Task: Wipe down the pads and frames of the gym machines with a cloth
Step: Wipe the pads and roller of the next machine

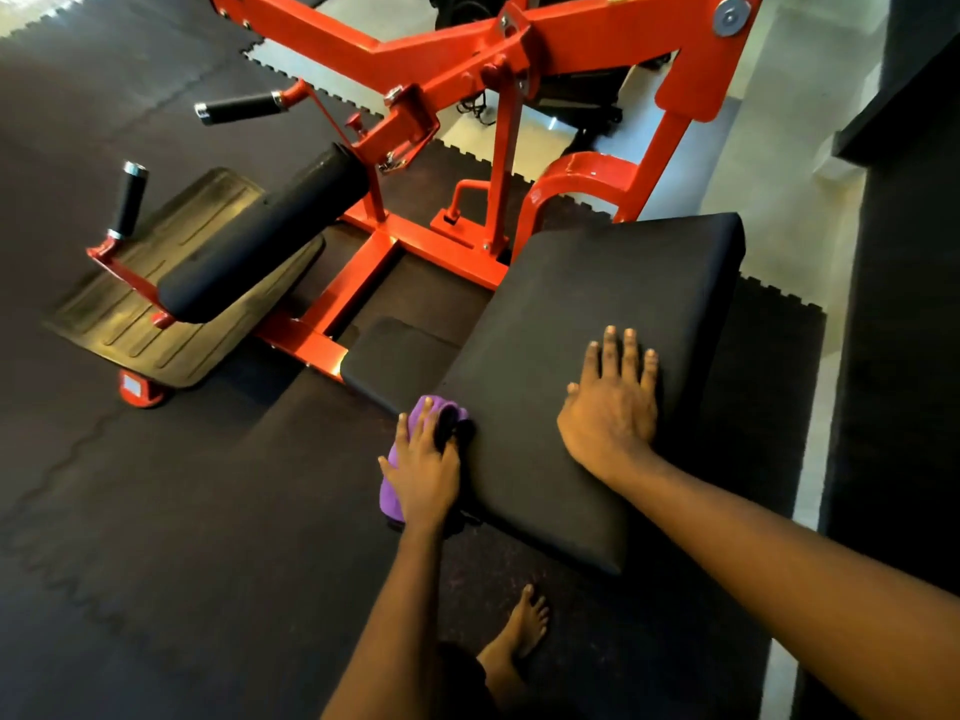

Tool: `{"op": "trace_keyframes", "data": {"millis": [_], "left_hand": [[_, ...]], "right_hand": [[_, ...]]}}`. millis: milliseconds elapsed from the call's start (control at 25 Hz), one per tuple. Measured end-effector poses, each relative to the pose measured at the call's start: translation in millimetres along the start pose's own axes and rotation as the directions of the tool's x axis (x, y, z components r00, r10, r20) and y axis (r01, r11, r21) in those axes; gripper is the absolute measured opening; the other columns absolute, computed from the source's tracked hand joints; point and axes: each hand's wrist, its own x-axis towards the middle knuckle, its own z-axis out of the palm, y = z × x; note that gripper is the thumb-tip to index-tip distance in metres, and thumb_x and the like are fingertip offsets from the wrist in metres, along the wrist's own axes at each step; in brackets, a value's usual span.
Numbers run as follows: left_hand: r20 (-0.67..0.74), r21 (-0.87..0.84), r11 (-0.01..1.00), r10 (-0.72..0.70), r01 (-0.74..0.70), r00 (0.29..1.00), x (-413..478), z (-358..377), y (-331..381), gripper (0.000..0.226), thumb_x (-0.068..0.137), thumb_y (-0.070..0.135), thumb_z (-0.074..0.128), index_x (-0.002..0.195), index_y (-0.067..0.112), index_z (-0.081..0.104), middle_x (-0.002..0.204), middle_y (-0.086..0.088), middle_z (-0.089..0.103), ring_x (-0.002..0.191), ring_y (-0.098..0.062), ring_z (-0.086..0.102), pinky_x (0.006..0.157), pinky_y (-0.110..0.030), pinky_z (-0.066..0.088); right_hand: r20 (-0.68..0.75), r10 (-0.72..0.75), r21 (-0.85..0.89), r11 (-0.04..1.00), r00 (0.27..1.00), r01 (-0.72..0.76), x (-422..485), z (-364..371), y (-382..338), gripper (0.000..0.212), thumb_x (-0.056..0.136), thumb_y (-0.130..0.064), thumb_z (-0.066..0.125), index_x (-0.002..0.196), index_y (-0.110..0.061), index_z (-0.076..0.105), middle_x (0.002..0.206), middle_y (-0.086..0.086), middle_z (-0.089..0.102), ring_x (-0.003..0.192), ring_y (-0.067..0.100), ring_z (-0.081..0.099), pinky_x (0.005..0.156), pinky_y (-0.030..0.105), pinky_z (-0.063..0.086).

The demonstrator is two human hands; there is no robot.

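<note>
Black seat pad (597,324) | rubber floor (156,511) | left fingers (423,433) press cloth (395,491) | right fingers (618,356) flat, empty

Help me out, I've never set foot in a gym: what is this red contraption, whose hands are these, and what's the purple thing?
The single picture comes from a camera worn on the person's head, looking down at their own arms. The red steel frame is a gym machine with a big black seat pad, a roller pad and a ribbed footplate. The left hand presses a purple cloth against the seat pad's side edge. The right hand rests flat on top, holding nothing. A bare foot stands on the floor mats.
</note>
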Motion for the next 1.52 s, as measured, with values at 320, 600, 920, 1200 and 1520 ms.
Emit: {"op": "trace_keyframes", "data": {"millis": [320,600,920,1200,1520], "left_hand": [[0.096,0.006,0.996,-0.085,0.084,0.992,53.6,-12.3,-6.9,0.039,0.094,0.059,0.046,0.132,0.055,0.045,0.141,0.008,0.054,0.129,-0.025,0.051,0.106,-0.055,0.040],[0.309,0.133,0.968,0.162,-0.211,0.937,125.2,16.5,45.2,0.052,0.099,0.043,0.046,0.148,0.048,0.031,0.164,0.017,0.013,0.148,-0.027,0.022,0.112,-0.056,0.029],[0.425,0.127,0.947,0.217,-0.295,0.879,90.5,1.5,32.7,0.079,0.085,0.076,0.030,0.153,0.053,-0.003,0.162,0.027,-0.012,0.152,-0.018,-0.015,0.115,-0.066,-0.002],[0.443,-0.035,0.996,0.088,-0.081,0.892,172.4,25.9,59.0,0.069,0.090,0.073,0.041,0.150,0.057,0.012,0.166,0.013,0.008,0.142,-0.033,0.035,0.110,-0.055,0.035],[0.432,-0.104,0.995,0.046,-0.001,0.901,160.9,10.1,17.5,0.055,0.097,0.061,0.044,0.149,0.052,0.029,0.156,0.011,0.037,0.138,-0.023,0.043,0.111,-0.043,0.037]], "right_hand": [[0.098,-0.087,-0.106,0.990,0.991,0.097,28.9,7.4,-31.2,0.066,0.102,-0.036,0.037,0.160,-0.008,0.018,0.168,0.014,0.013,0.154,0.039,0.008,0.121,0.062,0.008],[0.023,-0.043,-0.151,0.987,0.999,0.046,69.8,-1.5,-40.5,0.042,0.084,-0.023,0.056,0.125,-0.013,0.060,0.130,0.014,0.055,0.116,0.034,0.050,0.091,0.049,0.040],[-0.005,0.046,-0.104,0.994,0.999,-0.046,97.6,9.6,-48.5,0.042,0.082,-0.021,0.061,0.123,-0.015,0.053,0.128,0.013,0.052,0.120,0.034,0.047,0.091,0.050,0.038],[0.034,0.107,-0.139,0.985,0.994,-0.101,101.9,16.6,-49.9,0.059,0.086,-0.027,0.057,0.143,-0.013,0.047,0.159,0.018,0.034,0.149,0.036,0.026,0.113,0.062,0.022],[0.042,0.102,-0.152,0.984,0.994,-0.094,103.3,16.6,-49.7,0.059,0.087,-0.028,0.055,0.143,-0.015,0.044,0.160,0.019,0.030,0.150,0.037,0.022,0.112,0.064,0.021]]}}
